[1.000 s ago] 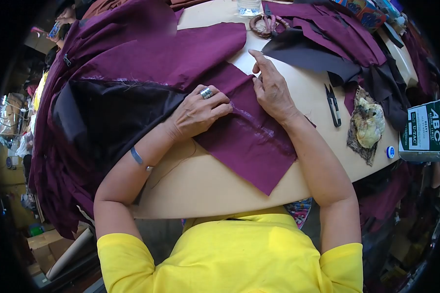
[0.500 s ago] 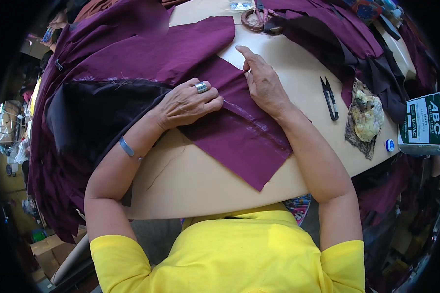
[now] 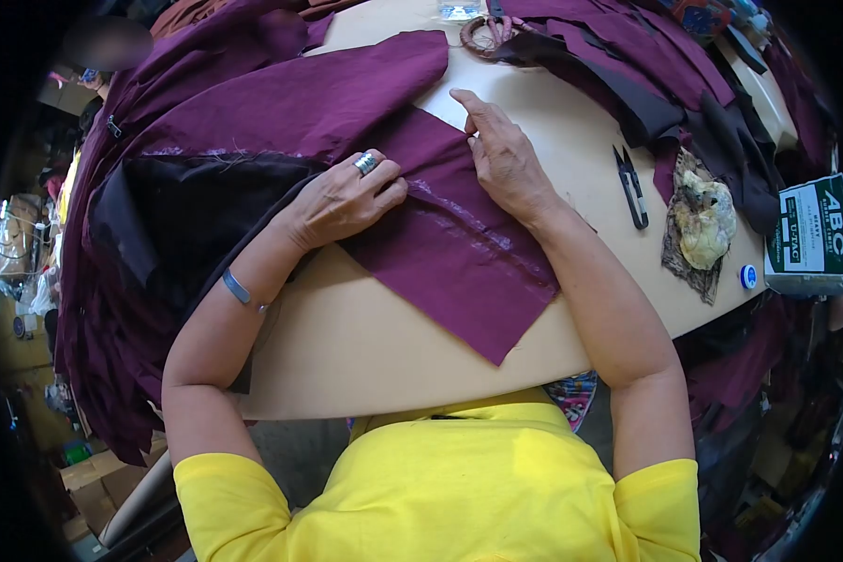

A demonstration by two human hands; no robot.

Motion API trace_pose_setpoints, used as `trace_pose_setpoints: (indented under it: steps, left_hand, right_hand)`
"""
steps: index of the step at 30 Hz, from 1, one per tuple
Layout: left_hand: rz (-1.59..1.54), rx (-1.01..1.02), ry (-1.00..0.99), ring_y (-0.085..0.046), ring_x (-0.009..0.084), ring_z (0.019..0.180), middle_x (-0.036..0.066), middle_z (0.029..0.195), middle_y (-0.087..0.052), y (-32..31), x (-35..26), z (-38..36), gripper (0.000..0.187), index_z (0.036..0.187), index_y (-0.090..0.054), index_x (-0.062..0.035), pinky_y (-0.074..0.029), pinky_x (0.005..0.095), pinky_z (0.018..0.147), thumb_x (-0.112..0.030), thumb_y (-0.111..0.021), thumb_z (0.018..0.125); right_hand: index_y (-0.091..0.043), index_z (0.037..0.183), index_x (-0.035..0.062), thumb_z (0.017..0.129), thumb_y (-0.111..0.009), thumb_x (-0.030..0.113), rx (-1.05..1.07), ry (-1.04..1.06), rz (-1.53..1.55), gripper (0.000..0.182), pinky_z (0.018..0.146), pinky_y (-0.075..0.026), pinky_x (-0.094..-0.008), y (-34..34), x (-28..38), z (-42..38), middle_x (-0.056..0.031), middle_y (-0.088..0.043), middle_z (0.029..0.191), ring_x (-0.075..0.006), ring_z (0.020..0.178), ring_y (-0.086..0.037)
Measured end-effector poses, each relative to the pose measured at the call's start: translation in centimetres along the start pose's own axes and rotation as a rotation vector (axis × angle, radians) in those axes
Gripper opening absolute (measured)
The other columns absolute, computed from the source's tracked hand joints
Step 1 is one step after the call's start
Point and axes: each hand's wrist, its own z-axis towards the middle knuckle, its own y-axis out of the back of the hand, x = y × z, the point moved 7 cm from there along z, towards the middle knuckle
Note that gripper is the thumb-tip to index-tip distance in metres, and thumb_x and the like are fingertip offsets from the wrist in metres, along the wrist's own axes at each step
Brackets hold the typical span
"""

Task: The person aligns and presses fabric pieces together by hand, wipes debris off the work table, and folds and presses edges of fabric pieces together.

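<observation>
A maroon fabric panel (image 3: 459, 272) lies across the table in front of me, with a whitish, rough line running slantwise down it. My left hand (image 3: 347, 199), wearing a wide ring, is closed over the panel's left side at the upper end of that line. Whatever its fingertips pinch is hidden. My right hand (image 3: 510, 169) rests at the panel's right edge. Its index finger points outward while the thumb and another finger close at the cloth's edge. Dark lining fabric (image 3: 206, 220) lies beneath my left wrist.
Black thread snips (image 3: 632, 187) lie right of my right forearm. Beyond them are a yellowish lump (image 3: 702, 220) on a mesh scrap, a blue-white cap (image 3: 747, 277) and a green ABC box (image 3: 808, 234). Large wrapped-handle scissors (image 3: 496, 37) lie at the back, beside heaped maroon cloth (image 3: 618, 42).
My left hand has slid a little left, uncovering more of the whitish line. A loose thread below it no longer shows on the table. My right hand stays nearly still.
</observation>
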Motion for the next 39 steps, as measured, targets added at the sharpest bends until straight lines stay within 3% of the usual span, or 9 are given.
trace_pose_setpoints:
  steps: [4,11,15,18,22,23,24,36,39]
  left_hand:
    - [0.018,0.017,0.005,-0.056,0.0241,0.087,0.011,0.094,-0.054,-0.2,0.0,0.0,0.018,0.09,-0.057,-0.0016,-0.048,0.0333,0.075,-0.008,-0.06,0.074]
    - [0.01,0.084,0.213,-0.055,0.0233,0.096,0.009,0.097,-0.054,0.2,0.3,-0.3,0.015,0.087,-0.058,-0.004,-0.044,0.0343,0.083,-0.008,-0.059,0.073]
    - [0.021,-0.162,0.153,-0.056,0.0245,0.099,0.009,0.099,-0.056,3.7,-4.0,1.7,0.015,0.084,-0.058,-0.0044,-0.046,0.0363,0.083,-0.008,-0.059,0.069]
    - [-0.145,-0.135,0.045,-0.057,0.0231,0.095,0.009,0.098,-0.057,2.8,-7.1,2.7,0.016,0.085,-0.058,-0.0048,-0.047,0.0351,0.082,-0.008,-0.06,0.069]
    - [-0.215,-0.109,0.052,-0.057,0.0199,0.093,0.007,0.096,-0.056,0.9,-7.7,2.8,0.016,0.085,-0.057,-0.0068,-0.046,0.0333,0.081,-0.01,-0.059,0.07]
    - [-0.211,-0.124,0.052,-0.057,0.0183,0.094,0.005,0.096,-0.055,0.7,-7.5,2.6,0.014,0.085,-0.057,-0.0077,-0.045,0.0321,0.081,-0.012,-0.057,0.071]
    - [-0.203,-0.136,0.049,-0.056,0.0167,0.094,0.004,0.096,-0.054,0.7,-7.3,2.3,0.013,0.084,-0.056,-0.0087,-0.044,0.0308,0.082,-0.014,-0.055,0.073]
    - [-0.251,-0.242,0.329,-0.053,0.0281,0.102,0.011,0.104,-0.055,0.7,-5.0,2.3,0.032,0.1,-0.059,-0.0053,-0.041,0.0428,0.092,-0.01,-0.069,0.07]
    - [-0.255,-0.21,0.334,-0.054,0.026,0.099,0.01,0.102,-0.055,0.0,-5.0,2.0,0.034,0.104,-0.06,-0.0063,-0.04,0.0429,0.096,-0.011,-0.069,0.071]
  right_hand:
    - [-0.039,0.13,0.0105,0.075,-0.048,-0.013,-0.054,0.018,0.016,0.061,0.071,-0.043,-0.0399,0.0,-0.1,-0.1,-0.0134,-0.052,0.086,-0.0292,0.076,-0.054]
    - [-0.04,0.126,0.0073,0.078,-0.046,-0.009,-0.029,0.018,0.018,0.051,0.071,-0.045,-0.0442,0.1,-0.1,0.0,-0.0169,-0.054,0.091,-0.0356,0.078,-0.055]
    - [-0.04,0.127,0.0094,0.076,-0.047,-0.011,-0.054,-0.009,0.01,0.055,0.071,-0.044,-0.0422,0.2,-0.3,0.1,-0.0159,-0.053,0.089,-0.0331,0.077,-0.055]
    - [-0.04,0.127,0.0107,0.075,-0.048,-0.012,-0.062,-0.011,0.011,0.058,0.071,-0.044,-0.0409,0.0,-0.3,-0.2,-0.0156,-0.053,0.088,-0.0318,0.078,-0.055]
    - [-0.041,0.126,0.0094,0.074,-0.05,-0.013,-0.072,0.005,0.015,0.057,0.071,-0.045,-0.0405,0.1,-0.2,-0.1,-0.016,-0.053,0.087,-0.0324,0.078,-0.056]
    - [-0.042,0.122,0.0066,0.079,-0.045,-0.006,-0.06,0.029,0.013,0.046,0.072,-0.044,-0.0462,0.0,-0.2,-0.1,-0.0189,-0.054,0.094,-0.0401,0.081,-0.055]
    - [-0.042,0.122,0.0066,0.079,-0.045,-0.006,-0.047,0.014,0.014,0.046,0.072,-0.044,-0.0463,0.1,-0.3,0.0,-0.019,-0.054,0.094,-0.04,0.081,-0.055]
    - [-0.042,0.121,0.005,0.076,-0.051,-0.005,0.008,-0.044,0.038,0.047,0.073,-0.044,-0.0452,0.1,0.0,0.1,-0.019,-0.054,0.095,-0.0386,0.083,-0.054]
    - [-0.042,0.123,0.0072,0.076,-0.05,-0.008,-0.019,-0.015,-0.003,0.05,0.074,-0.045,-0.0426,0.2,0.4,-0.1,-0.0179,-0.055,0.091,-0.0351,0.083,-0.055]
